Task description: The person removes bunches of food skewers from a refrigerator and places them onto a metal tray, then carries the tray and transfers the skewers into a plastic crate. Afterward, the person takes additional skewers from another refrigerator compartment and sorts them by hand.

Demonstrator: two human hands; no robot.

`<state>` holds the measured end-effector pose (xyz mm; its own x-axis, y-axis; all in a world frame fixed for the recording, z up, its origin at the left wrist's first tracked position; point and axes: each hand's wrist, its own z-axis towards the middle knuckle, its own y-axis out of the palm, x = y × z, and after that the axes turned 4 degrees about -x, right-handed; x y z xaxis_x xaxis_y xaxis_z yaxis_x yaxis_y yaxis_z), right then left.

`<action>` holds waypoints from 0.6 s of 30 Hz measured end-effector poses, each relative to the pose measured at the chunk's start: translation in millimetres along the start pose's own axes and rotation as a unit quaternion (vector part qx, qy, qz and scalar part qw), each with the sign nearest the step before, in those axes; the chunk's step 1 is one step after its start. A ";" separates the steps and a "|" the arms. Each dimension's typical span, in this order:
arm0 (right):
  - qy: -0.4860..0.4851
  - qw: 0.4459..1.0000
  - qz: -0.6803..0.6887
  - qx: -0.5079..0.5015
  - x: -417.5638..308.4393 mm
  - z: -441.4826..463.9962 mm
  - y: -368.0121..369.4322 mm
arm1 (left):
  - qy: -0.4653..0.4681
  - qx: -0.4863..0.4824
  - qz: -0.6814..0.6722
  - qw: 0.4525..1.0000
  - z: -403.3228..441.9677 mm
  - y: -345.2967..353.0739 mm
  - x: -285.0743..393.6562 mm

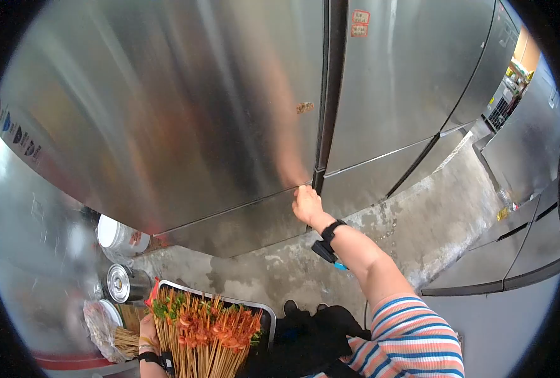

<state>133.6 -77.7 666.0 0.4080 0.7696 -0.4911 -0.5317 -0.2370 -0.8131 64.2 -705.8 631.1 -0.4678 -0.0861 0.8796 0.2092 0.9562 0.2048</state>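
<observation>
The right hand [307, 204] has its grip curled closed at the lower right corner of the large refrigerator door [185, 107], the fingers bent against its edge and the fingertips hidden from view. Below the refrigerator door, close to the person's body, the left hand [148, 331] has its grip closed on the left side of a metal-rimmed tray [271, 320], though its fingers are partly covered. The tray is packed with thin, pale wooden skewers [207, 359], their bare ends pointing towards the person and their far ends threaded with glossy, orange-red curled pieces and some leafy greens [161, 307]. The refrigerator door is broad brushed steel, streaked with soft reflections; a second steel door [406, 75] stands to its right, across a dark upright seam. Below the refrigerator door, towards its left, are a white plastic bucket [111, 233], a round lidded metal can [127, 283] and a crinkled clear bag [100, 327] beside more sticks [126, 343]. The grey concrete floor [431, 214] below the refrigerator door is patchy with damp, and another steel unit [532, 151] stands well to its right.
</observation>
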 end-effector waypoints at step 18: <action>-0.068 0.867 0.262 -0.418 29.6 -211.2 -11.8 | 0.064 -0.109 0.246 0.961 20.6 102.8 122.9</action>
<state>308.7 -177.3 595.1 0.1514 0.4759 -0.8664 0.1291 -0.8785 -0.4600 10.5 -612.3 751.4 -0.1590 0.3140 0.9360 0.5601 0.8094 -0.1764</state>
